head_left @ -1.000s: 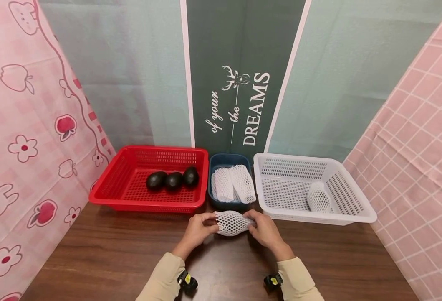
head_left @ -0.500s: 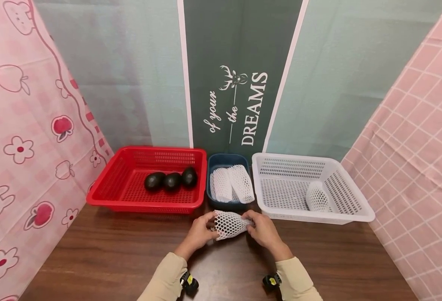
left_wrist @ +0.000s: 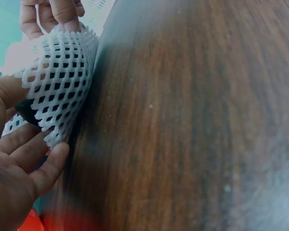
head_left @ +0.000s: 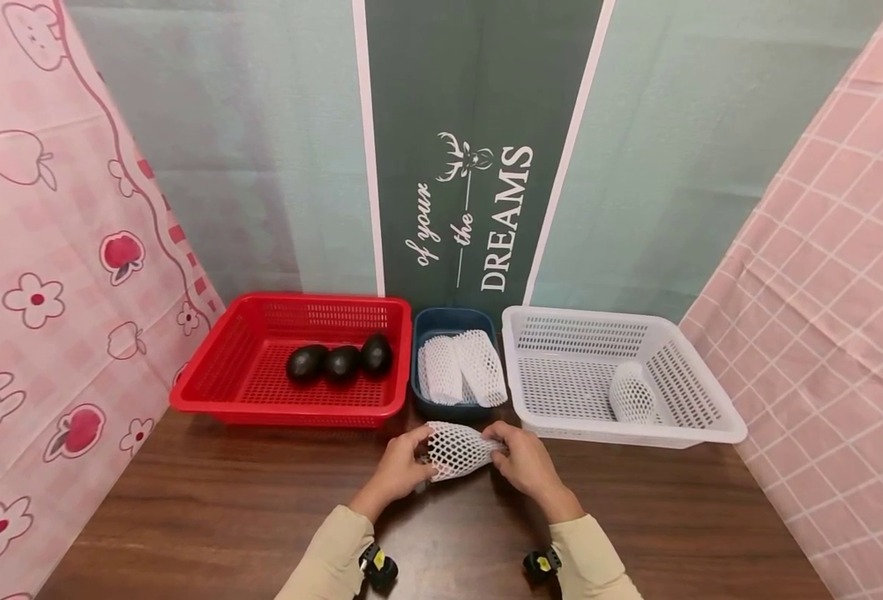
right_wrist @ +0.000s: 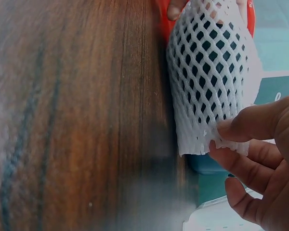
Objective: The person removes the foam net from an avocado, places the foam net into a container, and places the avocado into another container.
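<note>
A white foam net sleeve (head_left: 459, 451) lies between both hands just above the table, with a dark avocado (left_wrist: 26, 111) inside, partly visible at its wide end. My left hand (head_left: 401, 463) holds the rim of that wide end, thumb and fingers spread around the opening. At the narrow, gathered end, my right hand (head_left: 524, 461) pinches the foam between thumb and forefinger. In the right wrist view the mesh (right_wrist: 209, 72) is stretched over the dark fruit.
Several dark avocados (head_left: 342, 363) sit in a red basket (head_left: 291, 408) at left. A blue bin (head_left: 452, 317) in the middle holds more foam sleeves (head_left: 479, 367). A white basket (head_left: 569, 379) at right contains one netted fruit (head_left: 632, 393). Brown wooden table (head_left: 208, 500) in front.
My left hand has opened the sleeve's left end wider and tipped it slightly down. My right hand keeps its pinch on the other end. The head view has shifted a little.
</note>
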Motion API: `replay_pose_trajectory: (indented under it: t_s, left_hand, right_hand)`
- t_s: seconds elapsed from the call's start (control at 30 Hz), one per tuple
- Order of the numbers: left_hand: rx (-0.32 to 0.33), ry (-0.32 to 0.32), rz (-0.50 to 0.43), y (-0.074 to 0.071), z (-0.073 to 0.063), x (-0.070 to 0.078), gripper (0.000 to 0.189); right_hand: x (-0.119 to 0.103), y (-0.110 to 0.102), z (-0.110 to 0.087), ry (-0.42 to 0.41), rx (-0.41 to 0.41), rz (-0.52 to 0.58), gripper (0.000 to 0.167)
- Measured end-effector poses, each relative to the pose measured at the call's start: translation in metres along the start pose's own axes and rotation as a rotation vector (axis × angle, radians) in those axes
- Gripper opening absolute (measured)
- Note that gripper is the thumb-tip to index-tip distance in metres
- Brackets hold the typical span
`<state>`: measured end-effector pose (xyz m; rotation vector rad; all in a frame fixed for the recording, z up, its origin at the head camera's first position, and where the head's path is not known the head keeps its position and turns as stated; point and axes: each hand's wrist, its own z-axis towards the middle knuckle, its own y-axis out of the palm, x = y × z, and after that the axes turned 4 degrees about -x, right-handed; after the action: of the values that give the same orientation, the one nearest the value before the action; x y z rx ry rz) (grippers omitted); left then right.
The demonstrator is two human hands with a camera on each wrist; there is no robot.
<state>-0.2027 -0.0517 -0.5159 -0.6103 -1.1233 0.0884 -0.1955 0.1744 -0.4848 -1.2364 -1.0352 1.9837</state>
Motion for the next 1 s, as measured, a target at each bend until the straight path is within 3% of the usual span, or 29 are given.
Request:
replay_pose_trajectory:
  t_s: [0.23,0.6,0.83,1.0]
  left_hand:
    - [-0.014,-0.022,-0.003,-0.001,-0.001,0.001,0.047]
    - [-0.001,0.031,0.06,-0.006,-0.005,0.002,0.046]
    - [-0.035,0.015,-0.017,-0.009,-0.009,0.001,0.049]
    - [-0.021,0.005,-0.067,-0.013,-0.009,0.003,0.05]
  right_hand:
    - [-0.001,0.0,0.0,0.008,-0.005,0.012,0.029]
    - [0.002,-0.008,-0.003,0.0,-0.047,0.077,0.026]
    - [0.004,-0.009,-0.006,0.002,-0.045,0.084,0.026]
    - [0.006,-0.011,-0.005,-0.009,-0.041,0.079,0.024]
